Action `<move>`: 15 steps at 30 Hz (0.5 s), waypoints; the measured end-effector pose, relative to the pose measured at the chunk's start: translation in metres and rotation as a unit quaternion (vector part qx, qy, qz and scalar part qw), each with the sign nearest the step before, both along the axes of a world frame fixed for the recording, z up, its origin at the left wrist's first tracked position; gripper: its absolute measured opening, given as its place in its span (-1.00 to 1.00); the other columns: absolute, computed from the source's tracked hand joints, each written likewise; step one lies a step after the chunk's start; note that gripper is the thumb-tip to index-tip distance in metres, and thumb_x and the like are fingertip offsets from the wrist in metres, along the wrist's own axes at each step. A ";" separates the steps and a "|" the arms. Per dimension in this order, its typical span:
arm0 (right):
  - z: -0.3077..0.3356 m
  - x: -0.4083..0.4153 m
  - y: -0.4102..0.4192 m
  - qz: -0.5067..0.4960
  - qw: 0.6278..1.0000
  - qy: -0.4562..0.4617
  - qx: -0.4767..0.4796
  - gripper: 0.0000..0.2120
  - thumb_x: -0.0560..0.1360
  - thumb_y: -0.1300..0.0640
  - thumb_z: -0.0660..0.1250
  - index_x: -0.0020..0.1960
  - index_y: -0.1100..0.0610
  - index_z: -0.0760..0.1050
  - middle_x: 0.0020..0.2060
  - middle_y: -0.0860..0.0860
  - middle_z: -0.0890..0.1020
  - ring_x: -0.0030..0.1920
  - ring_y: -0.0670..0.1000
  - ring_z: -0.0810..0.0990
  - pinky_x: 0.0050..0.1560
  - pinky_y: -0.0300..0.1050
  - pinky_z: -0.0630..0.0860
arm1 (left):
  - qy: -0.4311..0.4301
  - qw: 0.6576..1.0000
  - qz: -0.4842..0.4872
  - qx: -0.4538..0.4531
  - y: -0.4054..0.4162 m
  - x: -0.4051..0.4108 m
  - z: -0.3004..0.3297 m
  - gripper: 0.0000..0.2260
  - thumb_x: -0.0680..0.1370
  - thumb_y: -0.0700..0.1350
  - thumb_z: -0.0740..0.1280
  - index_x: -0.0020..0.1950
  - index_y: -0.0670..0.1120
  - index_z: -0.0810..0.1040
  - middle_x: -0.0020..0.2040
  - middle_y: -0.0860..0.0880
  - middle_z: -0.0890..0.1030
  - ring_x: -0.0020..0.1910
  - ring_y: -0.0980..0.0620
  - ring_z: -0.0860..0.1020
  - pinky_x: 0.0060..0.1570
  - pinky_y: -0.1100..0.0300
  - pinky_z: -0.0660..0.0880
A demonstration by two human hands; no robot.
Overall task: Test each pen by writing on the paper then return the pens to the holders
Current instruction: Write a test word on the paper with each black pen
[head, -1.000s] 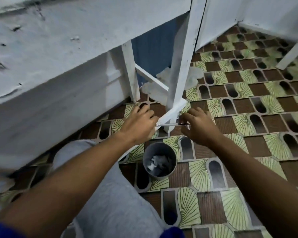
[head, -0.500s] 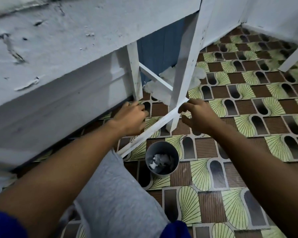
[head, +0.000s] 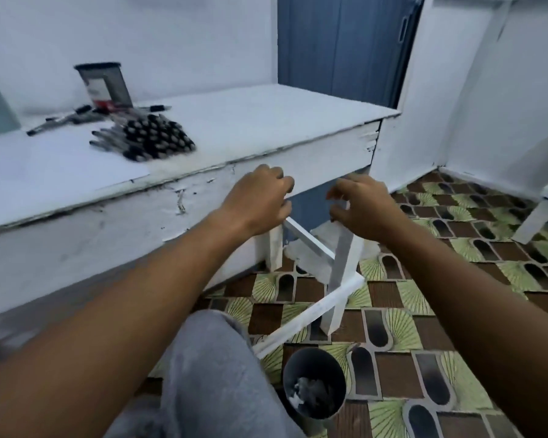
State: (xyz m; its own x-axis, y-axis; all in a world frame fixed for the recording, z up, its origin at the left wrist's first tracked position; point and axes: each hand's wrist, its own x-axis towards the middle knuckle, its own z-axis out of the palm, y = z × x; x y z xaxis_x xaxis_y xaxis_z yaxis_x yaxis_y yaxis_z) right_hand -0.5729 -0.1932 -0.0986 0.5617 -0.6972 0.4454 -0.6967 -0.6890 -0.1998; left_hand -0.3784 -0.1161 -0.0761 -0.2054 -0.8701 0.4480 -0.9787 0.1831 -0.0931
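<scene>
Head view shows your left hand raised in front of the bench edge, its fingers curled under; whether they hold anything you cannot tell. Your right hand hangs beside it, a little apart, thumb and fingers bent toward each other, and what they pinch, if anything, is too blurred to tell. On the bench, well to the left of your hands, a heap of pens lies on the paper, with loose pens behind it near a dark holder. Below your hands, a white bench leg and crossbars stand over the patterned floor. A grey cup with crumpled scraps sits on the floor by your knee.
</scene>
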 end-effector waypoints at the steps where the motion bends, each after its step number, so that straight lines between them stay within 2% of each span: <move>1: 0.012 0.005 0.001 0.005 1.000 -0.003 -0.011 -0.82 0.51 0.11 0.35 0.09 0.09 0.60 0.00 0.07 0.60 0.08 0.14 0.53 0.12 0.12 0.45 | 0.005 1.000 -0.002 -0.013 0.004 0.002 0.012 -0.73 0.57 -0.06 0.26 0.19 -0.17 0.56 0.09 -0.13 0.57 0.11 -0.12 0.47 0.00 -0.01 0.49; 6: 0.069 0.046 0.004 0.034 0.998 -0.018 -0.055 -0.84 0.53 0.09 0.31 0.09 0.03 0.57 -0.10 -0.09 0.49 0.02 0.03 0.49 0.12 0.05 0.43 | 0.004 0.997 0.019 -0.069 0.022 0.032 0.063 -0.74 0.56 -0.07 0.27 0.18 -0.17 0.55 0.08 -0.12 0.57 0.12 -0.12 0.45 0.05 0.00 0.43; 10: 0.103 0.094 0.004 0.071 0.994 -0.033 -0.075 -0.86 0.54 0.09 0.31 0.08 0.04 0.57 -0.11 -0.10 0.48 -0.02 0.00 0.46 0.13 0.04 0.40 | 0.009 0.993 0.061 -0.100 0.038 0.079 0.087 -0.74 0.56 -0.08 0.27 0.18 -0.16 0.55 0.08 -0.12 0.57 0.11 -0.12 0.45 0.04 0.04 0.40; 15: 0.127 0.162 0.007 0.112 0.991 -0.034 -0.068 -0.86 0.54 0.10 0.30 0.09 0.02 0.56 -0.10 -0.11 0.49 -0.04 -0.04 0.42 0.14 0.01 0.38 | 0.020 0.985 0.125 -0.113 0.069 0.147 0.101 -0.83 0.50 -0.15 0.33 0.03 -0.20 0.59 -0.04 -0.16 0.59 0.02 -0.19 0.49 -0.07 0.05 0.41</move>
State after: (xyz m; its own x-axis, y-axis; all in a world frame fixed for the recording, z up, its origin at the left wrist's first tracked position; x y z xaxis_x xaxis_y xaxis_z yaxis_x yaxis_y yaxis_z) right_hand -0.4114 -0.1858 0.0279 0.6613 -0.4884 0.5694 -0.5105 -0.8492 -0.1355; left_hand -0.2311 -0.0469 0.0244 0.0245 -0.7681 0.6398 -0.9942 -0.0860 -0.0652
